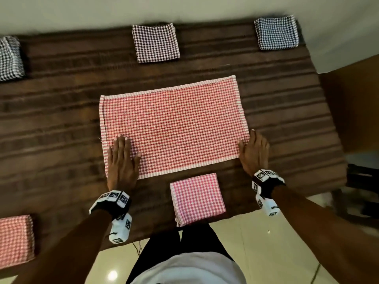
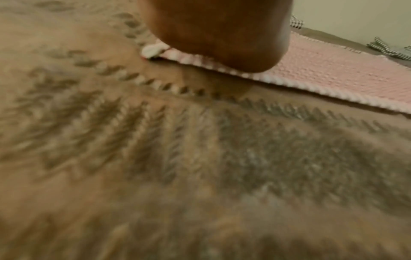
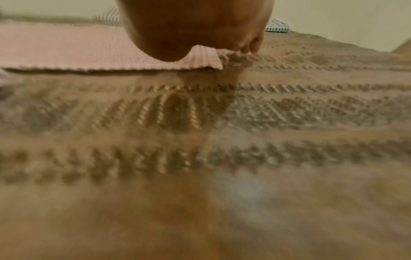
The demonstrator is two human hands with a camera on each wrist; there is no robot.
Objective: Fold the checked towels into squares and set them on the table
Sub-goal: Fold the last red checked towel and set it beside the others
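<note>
head view: the red checked towel (image 1: 172, 126) lies spread flat mid-table (image 1: 61, 124). the left hand (image 1: 122, 160) presses flat, fingers straight, on its near-left corner; the right hand (image 1: 254, 152) rests at the near-right corner, its grip unclear. left wrist view: blurred heel of hand on the towel's edge. right wrist view: fingertips (image 3: 251, 47) touch the corner.

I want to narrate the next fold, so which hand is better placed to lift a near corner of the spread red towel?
Probably the right hand: its fingers sit at the red towel's near right corner. The left hand lies flat on top.
</note>
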